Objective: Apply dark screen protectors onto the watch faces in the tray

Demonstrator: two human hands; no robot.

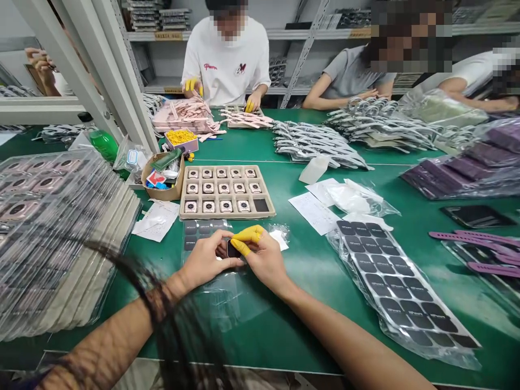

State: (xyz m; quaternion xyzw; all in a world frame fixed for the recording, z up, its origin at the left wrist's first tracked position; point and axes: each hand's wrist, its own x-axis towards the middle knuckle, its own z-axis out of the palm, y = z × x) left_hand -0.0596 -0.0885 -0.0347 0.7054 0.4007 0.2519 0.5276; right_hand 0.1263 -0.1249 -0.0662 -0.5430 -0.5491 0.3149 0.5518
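Observation:
My left hand (205, 257) and my right hand (262, 254) meet low over the green table (309, 271), both pinched on one small dark square watch body (233, 249). Yellow finger cots cover the thumb and forefinger of my right hand. Under the hands lies a clear plastic bag (227, 292) with a sheet of dark square stickers (195, 230). Just beyond stands a beige tray (268, 208) with rows of watch bodies in its cells; its near right cell shows dark.
Stacked trays in plastic (52, 233) fill the left. A long bagged sheet of dark squares (402, 292) lies at the right, with purple straps (479, 249) beyond. A round tub of odds and ends (162, 176), papers (156, 219) and strap piles (312, 143) are farther off. Other people work across the table.

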